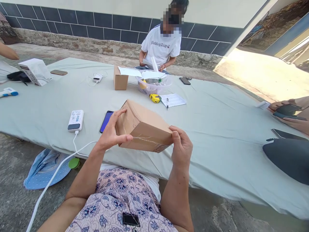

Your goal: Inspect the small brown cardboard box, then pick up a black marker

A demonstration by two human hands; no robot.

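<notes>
A brown cardboard box (147,124) is held tilted above the near edge of the cloth-covered table, between both my hands. My left hand (112,132) grips its left end, thumb along the lower side and fingers over the top. At the box's right end my right hand (181,143) pinches the corner between thumb and fingers. A taped seam runs along the side facing me. Behind my left hand lies a phone (105,122) with a blue screen, partly covered. Left of it is a white power bank (75,120) with a cable plugged in.
Across the table (212,129) a person (160,45) holds papers. Before them stand a smaller cardboard box (120,80) and a plastic basket (154,87). A yellow tape measure (154,98) and a pen (167,103) on paper lie nearby. Another person's hands (289,111) are at the right.
</notes>
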